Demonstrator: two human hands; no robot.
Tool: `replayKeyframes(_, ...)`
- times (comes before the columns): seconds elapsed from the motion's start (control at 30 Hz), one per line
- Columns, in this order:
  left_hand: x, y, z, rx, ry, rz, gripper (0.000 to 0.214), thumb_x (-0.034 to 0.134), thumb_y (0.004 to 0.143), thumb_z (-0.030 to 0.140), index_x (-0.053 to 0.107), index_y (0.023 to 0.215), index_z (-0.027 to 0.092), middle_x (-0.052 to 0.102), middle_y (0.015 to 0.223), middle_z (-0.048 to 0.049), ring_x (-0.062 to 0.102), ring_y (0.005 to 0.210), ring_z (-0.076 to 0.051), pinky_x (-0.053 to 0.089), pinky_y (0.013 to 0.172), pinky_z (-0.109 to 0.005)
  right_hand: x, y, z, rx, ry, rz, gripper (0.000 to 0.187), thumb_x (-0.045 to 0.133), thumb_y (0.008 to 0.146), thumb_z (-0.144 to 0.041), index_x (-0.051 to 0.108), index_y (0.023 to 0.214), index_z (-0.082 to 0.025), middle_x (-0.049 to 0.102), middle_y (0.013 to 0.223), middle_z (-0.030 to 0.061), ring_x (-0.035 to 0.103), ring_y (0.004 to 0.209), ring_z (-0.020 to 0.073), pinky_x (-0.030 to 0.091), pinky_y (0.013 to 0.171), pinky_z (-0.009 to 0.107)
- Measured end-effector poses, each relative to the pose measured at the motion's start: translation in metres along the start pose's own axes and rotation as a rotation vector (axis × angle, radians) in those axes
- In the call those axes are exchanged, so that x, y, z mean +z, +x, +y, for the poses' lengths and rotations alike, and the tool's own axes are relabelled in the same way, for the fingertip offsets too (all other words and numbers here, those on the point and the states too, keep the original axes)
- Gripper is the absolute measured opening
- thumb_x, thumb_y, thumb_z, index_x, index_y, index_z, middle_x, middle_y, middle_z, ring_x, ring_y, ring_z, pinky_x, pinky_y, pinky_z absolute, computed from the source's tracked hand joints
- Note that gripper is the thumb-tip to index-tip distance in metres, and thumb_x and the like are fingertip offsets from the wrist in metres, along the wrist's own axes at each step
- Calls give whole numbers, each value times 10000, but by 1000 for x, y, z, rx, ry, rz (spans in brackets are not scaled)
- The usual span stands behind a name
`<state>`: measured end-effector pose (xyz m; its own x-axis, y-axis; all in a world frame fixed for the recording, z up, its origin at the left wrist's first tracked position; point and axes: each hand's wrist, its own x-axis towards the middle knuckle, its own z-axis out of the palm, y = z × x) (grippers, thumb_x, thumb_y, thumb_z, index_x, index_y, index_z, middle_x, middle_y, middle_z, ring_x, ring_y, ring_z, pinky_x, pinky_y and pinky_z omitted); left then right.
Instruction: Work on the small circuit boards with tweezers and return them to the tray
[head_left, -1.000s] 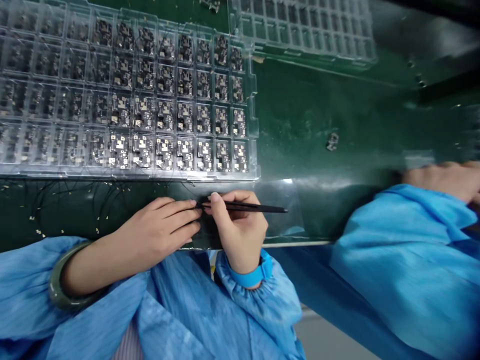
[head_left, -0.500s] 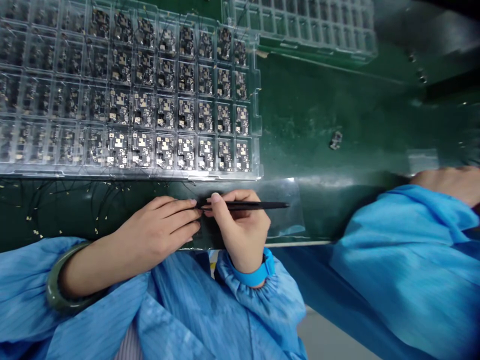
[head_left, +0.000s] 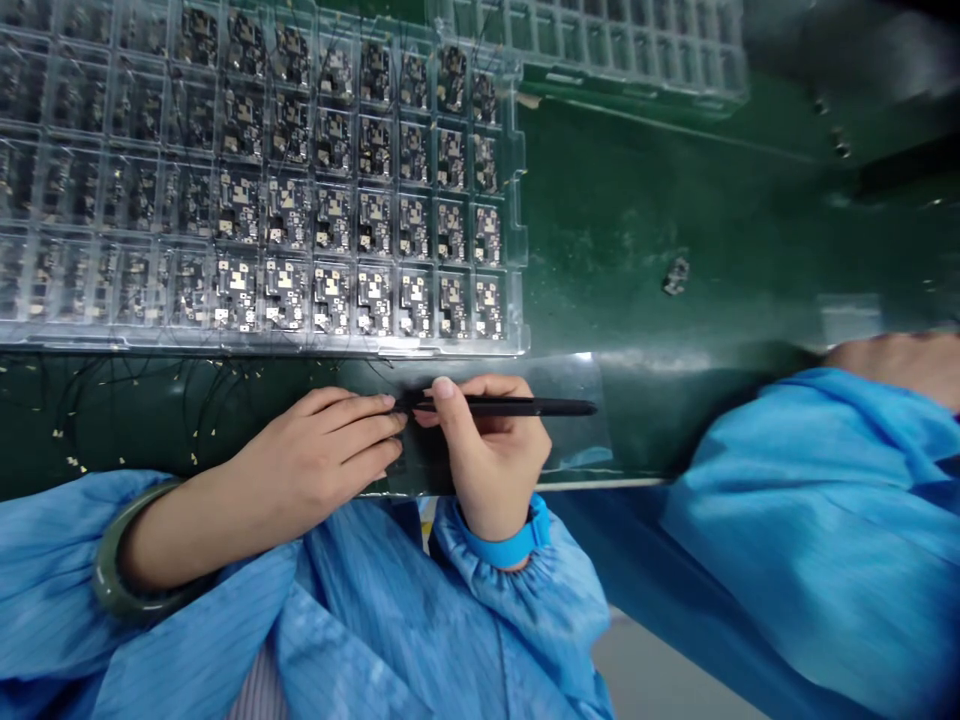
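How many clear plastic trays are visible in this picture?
2. The first tray, holding boards, lies beyond the left hand; the second tray is at the top, right of it. Any stacked beneath may be hidden.

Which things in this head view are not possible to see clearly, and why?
Head view:
What lies under the left hand: hidden by it.
Tip of the black tool: too small, dark on dark.
Co-worker's hand: cut off by right edge.
Far tray: cut off by top edge.

Matt tweezers (head_left: 536,407), glossy plastic tray (head_left: 337,346)
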<state>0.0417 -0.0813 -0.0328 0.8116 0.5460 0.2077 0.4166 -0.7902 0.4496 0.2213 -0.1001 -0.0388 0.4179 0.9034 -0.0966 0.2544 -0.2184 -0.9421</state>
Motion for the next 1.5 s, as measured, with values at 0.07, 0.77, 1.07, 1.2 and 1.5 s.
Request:
replayKeyframes(0.07,0,0,0,-2,-2,-6,236,484,971,186,640,1144,147,666,1245,-83,559,1220,-220,431,978,-377,0,0,1,-28,-48,3,238,713,793,-407,557,792,-227,624,671,-50,671,546,132,556,526,256)
replayKeyframes(0.77,1,-1,-1,12,-1,16,217,502,970,193,624,1142,141,662,1255,-62,555,1216,-221,411,987,-372,0,1,-1,-69,-65,-5,211,735,783,-353,574,768,-218,623,651,-58,673,542,120,533,514,229)
replayKeyframes(1.07,0,0,0,-2,-49,22,215,489,972,194,653,1102,147,671,1242,-62,563,1215,-231,425,981,-387,-2,2,-2,1,154,13,232,758,763,-342,570,752,-205,679,581,-52,661,459,117,541,476,204)
replayKeyframes(1.2,3,0,0,-6,-54,39,221,481,975,197,651,1107,149,677,1233,-55,573,1202,-232,439,966,-390,-7,3,3,11,233,51,235,757,759,-353,572,751,-207,702,619,-29,643,427,123,526,452,222)
replayKeyframes(1.5,-31,-4,-3,202,117,247,202,497,962,177,697,989,163,702,1195,-31,579,1207,-186,451,1038,-331,-7,1,6,-305,59,294,174,780,728,-254,650,639,-180,670,597,-2,599,471,137,482,492,281)
